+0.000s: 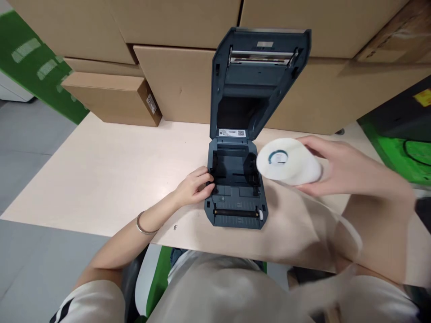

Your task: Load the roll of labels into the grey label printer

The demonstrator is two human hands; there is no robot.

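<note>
Head cam: R hand [325, 166] out to the side, fingers wrapped round white label roll [292, 162], held just above table [134, 166], R of open printer [235, 179]. L forearm angled in; L hand [197, 185] w/ fingers curled on printer's L edge, not clenched.

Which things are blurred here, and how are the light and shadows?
Head view: round white paper roll and its trailing strip look motion-blurred, right hand slightly soft, dark blue-grey plastic printer fairly crisp. Head view: pale flat tabletop brighter left of the printer, softly shadowed right.
</note>
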